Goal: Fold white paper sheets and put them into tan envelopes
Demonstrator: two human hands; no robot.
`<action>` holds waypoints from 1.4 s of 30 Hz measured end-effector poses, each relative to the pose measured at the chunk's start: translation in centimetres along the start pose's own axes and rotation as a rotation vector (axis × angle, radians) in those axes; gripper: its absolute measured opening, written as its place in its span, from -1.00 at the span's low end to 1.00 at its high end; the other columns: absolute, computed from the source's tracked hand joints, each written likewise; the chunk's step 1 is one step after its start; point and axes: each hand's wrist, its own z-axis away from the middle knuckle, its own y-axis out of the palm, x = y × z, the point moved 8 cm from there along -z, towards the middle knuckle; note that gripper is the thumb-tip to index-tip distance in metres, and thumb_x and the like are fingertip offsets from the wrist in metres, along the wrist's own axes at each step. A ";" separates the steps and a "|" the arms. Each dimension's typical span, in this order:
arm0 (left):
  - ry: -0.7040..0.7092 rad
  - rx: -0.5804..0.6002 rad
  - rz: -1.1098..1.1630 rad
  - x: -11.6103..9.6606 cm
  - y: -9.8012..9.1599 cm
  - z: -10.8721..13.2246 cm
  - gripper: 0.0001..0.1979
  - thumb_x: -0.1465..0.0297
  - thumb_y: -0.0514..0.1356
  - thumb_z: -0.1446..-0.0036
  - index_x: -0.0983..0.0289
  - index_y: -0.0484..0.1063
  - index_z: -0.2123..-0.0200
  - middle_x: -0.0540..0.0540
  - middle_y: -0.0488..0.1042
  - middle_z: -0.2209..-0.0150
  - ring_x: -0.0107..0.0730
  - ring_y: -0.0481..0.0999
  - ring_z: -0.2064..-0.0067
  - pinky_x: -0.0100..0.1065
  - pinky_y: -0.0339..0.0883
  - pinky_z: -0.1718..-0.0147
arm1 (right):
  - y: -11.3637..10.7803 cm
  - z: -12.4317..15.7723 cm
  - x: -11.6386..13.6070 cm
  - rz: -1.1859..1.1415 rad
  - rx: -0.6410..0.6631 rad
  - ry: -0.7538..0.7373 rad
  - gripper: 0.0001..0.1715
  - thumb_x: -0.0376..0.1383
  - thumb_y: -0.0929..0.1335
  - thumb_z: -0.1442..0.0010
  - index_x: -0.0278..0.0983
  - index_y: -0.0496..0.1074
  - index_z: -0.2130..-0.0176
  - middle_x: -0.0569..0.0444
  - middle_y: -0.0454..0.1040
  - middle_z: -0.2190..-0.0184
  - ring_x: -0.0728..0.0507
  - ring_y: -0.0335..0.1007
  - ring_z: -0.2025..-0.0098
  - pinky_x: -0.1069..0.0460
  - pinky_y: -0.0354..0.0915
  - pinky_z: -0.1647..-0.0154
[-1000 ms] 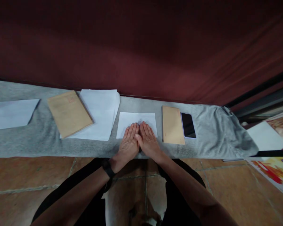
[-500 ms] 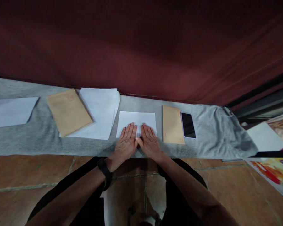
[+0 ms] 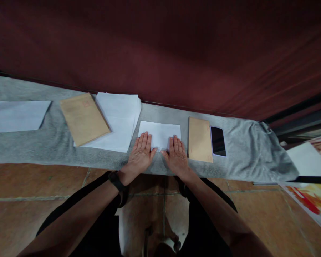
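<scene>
The white sheet [image 3: 159, 134] lay flat on the grey cloth [image 3: 248, 150], directly at 12 o'clock from the wearer. It was rectangular, plain and pale, with straight far and side edges. The left hand [image 3: 140, 152] rested palm down on its 7 o'clock corner; the right hand [image 3: 177, 155] rested palm down on its 5 o'clock corner. The hands were apart, each extended flat, thumbs angled inward.

Both near corners were hidden beneath the hands. The number of paper layers could not be determined. At 9 o'clock, past the brown envelope [image 3: 85, 119] and paper stack [image 3: 119, 117], a white paper [image 3: 16, 116] was cut off by the frame edge. At 3 o'clock lay a second envelope [image 3: 200, 139] and a phone [image 3: 218, 141], its screen dark.

The sheet's long axis ran from 9 to 3 o'clock, with the 3 o'clock end dipping slightly toward the wearer. Neither end was distinguishable as a front.
</scene>
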 end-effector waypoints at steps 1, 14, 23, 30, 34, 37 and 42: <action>-0.006 -0.002 -0.003 0.1 0.0 0.0 -0.30 0.18 -0.08 -0.42 0.54 -0.01 -0.44 0.44 -0.05 -0.47 -0.01 -0.15 -0.51 0.09 -0.11 -0.44 | 0.0 0.0 -0.1 0.002 -0.006 0.005 -0.08 0.05 0.17 -0.46 -0.57 -0.02 -0.45 -0.40 -0.11 -0.48 -0.41 -0.17 -0.51 -0.31 -0.09 -0.46; -0.026 0.012 -0.023 0.2 -0.3 -0.2 -0.28 0.16 -0.05 -0.41 0.57 0.01 -0.43 0.48 -0.06 -0.47 0.05 -0.13 -0.51 0.07 -0.13 -0.44 | 0.0 0.0 -0.5 0.022 -0.057 0.028 -0.04 0.06 0.19 -0.45 -0.65 -0.02 -0.43 -0.48 -0.05 -0.46 -0.45 -0.13 -0.50 -0.33 -0.05 -0.43; -0.032 0.012 -0.047 0.1 -0.3 -0.2 -0.26 0.13 -0.05 -0.41 0.55 -0.03 -0.44 0.48 -0.07 -0.47 0.09 -0.09 -0.50 0.10 -0.10 -0.42 | -0.1 0.0 -0.7 0.017 -0.038 0.042 -0.04 0.06 0.19 -0.44 -0.65 -0.02 -0.43 -0.49 -0.05 -0.45 -0.46 -0.12 -0.49 -0.34 -0.04 -0.42; -0.036 0.009 -0.067 0.3 -0.1 -0.3 -0.28 0.14 -0.06 -0.41 0.56 0.01 -0.43 0.48 -0.04 -0.46 0.08 -0.06 -0.50 0.07 -0.07 -0.42 | -0.2 0.0 -1.1 0.024 -0.048 0.088 -0.04 0.04 0.21 -0.44 -0.66 0.00 -0.42 -0.49 -0.03 -0.45 -0.47 -0.10 -0.48 -0.33 -0.03 -0.42; -0.030 -0.010 -0.059 0.4 -0.3 -0.3 -0.32 0.19 -0.06 -0.41 0.54 0.03 -0.42 0.46 -0.01 -0.46 0.04 -0.06 -0.50 0.08 -0.06 -0.42 | -0.4 -0.3 -1.6 0.006 -0.029 0.128 -0.06 0.02 0.23 -0.44 -0.68 0.01 -0.41 -0.49 -0.04 -0.45 -0.47 -0.11 -0.49 -0.33 -0.07 -0.44; -0.028 -0.026 -0.061 0.2 -0.6 -0.6 -0.34 0.23 -0.08 -0.41 0.55 0.06 -0.41 0.44 0.03 -0.46 0.01 -0.06 -0.50 0.07 -0.09 -0.44 | -0.6 -1.0 -1.2 -0.053 0.008 0.095 -0.13 0.00 0.17 -0.47 -0.60 0.01 -0.43 -0.40 -0.06 -0.47 -0.41 -0.15 -0.51 -0.32 -0.11 -0.46; 0.051 0.034 -0.041 -1.6 0.3 -1.9 -0.39 0.32 -0.14 -0.41 0.53 0.07 -0.41 0.37 0.05 -0.46 -0.07 -0.07 -0.51 0.00 -0.10 -0.45 | -0.5 -2.6 0.9 -0.216 0.122 0.012 -0.26 -0.06 0.01 -0.52 -0.45 0.02 -0.46 -0.20 -0.10 -0.51 -0.26 -0.24 -0.54 -0.22 -0.17 -0.51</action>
